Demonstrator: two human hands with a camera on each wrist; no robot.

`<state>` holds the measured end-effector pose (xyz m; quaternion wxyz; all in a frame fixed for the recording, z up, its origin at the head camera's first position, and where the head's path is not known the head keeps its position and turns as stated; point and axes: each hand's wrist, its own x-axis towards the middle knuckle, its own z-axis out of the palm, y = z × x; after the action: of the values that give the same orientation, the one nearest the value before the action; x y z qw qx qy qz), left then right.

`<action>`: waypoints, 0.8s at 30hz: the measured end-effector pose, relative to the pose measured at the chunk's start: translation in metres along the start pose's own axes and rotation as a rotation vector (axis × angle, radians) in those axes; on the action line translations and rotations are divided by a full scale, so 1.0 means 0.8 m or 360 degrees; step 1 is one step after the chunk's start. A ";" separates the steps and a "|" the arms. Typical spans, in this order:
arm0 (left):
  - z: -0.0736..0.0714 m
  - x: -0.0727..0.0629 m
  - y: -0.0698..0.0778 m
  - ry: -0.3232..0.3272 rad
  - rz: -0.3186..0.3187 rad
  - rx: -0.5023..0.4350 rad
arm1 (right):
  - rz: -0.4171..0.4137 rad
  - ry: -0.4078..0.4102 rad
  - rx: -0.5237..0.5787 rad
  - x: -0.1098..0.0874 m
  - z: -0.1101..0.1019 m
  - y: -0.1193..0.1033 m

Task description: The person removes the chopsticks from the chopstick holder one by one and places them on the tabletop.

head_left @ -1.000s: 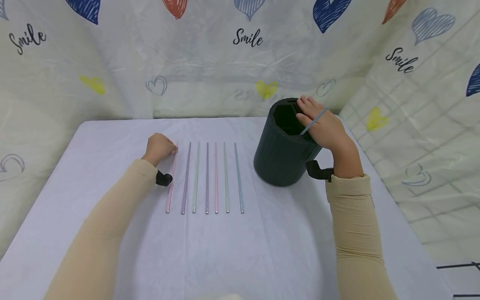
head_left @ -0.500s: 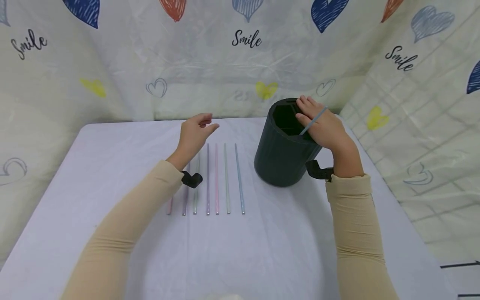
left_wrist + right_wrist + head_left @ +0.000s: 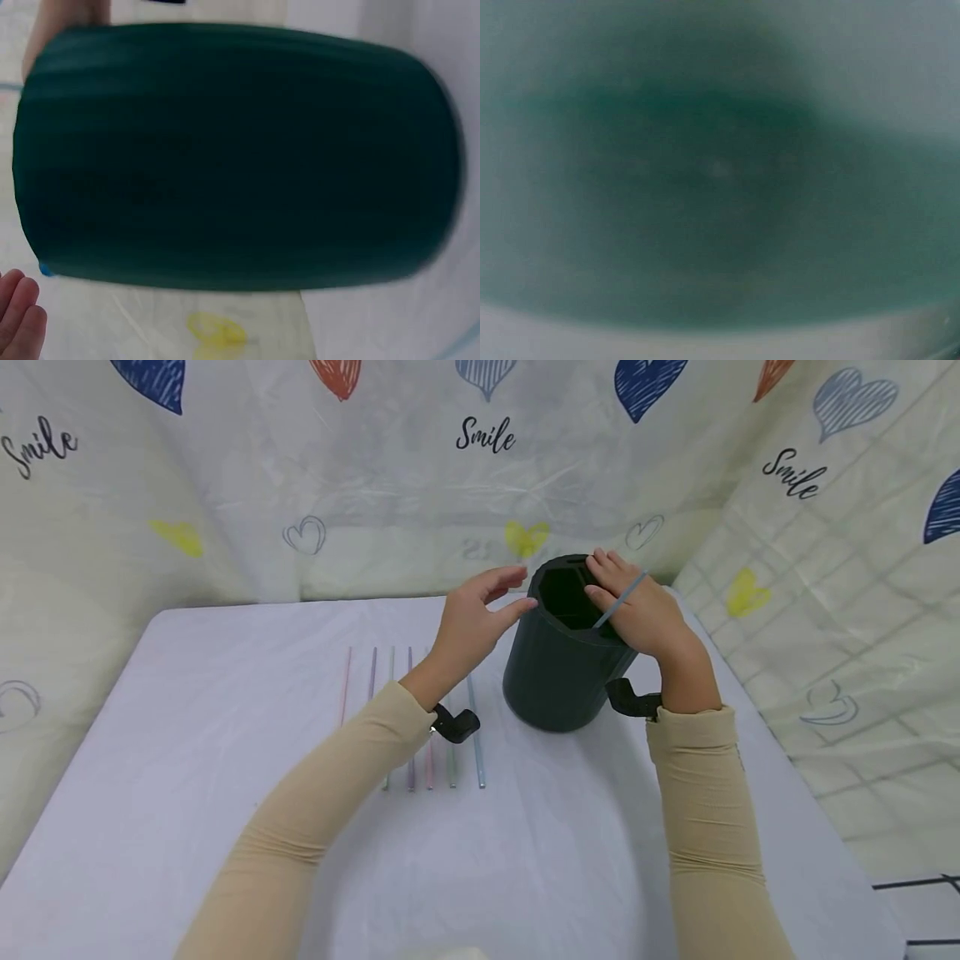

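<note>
A dark green cylindrical container (image 3: pixel 558 685) with an open, angular mouth stands on the right half of the table. My right hand (image 3: pixel 637 606) rests on the right of its top rim, fingers laid out. A thin blue stick (image 3: pixel 621 599) slants up from the mouth in front of that hand; its lower end is hidden. My left hand (image 3: pixel 476 627) is just left of the rim, thumb and fingers apart, holding nothing. Several thin pastel sticks lie side by side under the left arm, including a blue stick (image 3: pixel 477 752) and a pink stick (image 3: pixel 346 681).
A white cloth covers the table (image 3: pixel 187 735). Behind and to the right hangs a pale curtain (image 3: pixel 390 468) printed with hearts and words. The right wrist view is a close green blur.
My left hand has left the far ends of the sticks at the left and moved right to the container, its fingers opening apart. The right hand stays on the rim.
</note>
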<state>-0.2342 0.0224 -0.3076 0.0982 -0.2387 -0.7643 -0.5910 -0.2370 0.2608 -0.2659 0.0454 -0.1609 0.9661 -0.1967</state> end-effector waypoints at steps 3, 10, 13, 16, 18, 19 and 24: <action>0.014 0.001 0.017 -0.0060 0.0078 -0.0026 | 0.0001 0.0004 -0.0011 0.000 0.000 0.001; 0.044 0.007 0.046 -0.0192 0.0202 -0.0045 | -0.0018 0.0000 0.0003 -0.001 -0.001 0.001; 0.055 0.009 0.053 -0.0233 0.0167 -0.0053 | -0.0045 0.0027 -0.0044 -0.001 -0.001 0.000; 0.065 0.010 0.058 -0.0258 0.0148 -0.0038 | -0.0077 0.0054 -0.0109 -0.001 0.000 -0.001; 0.071 0.011 0.061 -0.0278 0.0139 -0.0014 | -0.0100 0.0063 -0.0155 -0.001 0.001 -0.001; 0.073 0.011 0.062 -0.0281 0.0142 -0.0005 | -0.0111 0.0064 -0.0172 -0.002 0.001 -0.001; 0.081 0.011 0.065 -0.0274 0.0173 0.0018 | -0.0135 0.0076 -0.0220 -0.002 0.002 -0.001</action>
<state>-0.2085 0.0957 -0.2777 0.0656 -0.3292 -0.7591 -0.5577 -0.2352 0.2598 -0.2670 0.0027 -0.1995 0.9705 -0.1350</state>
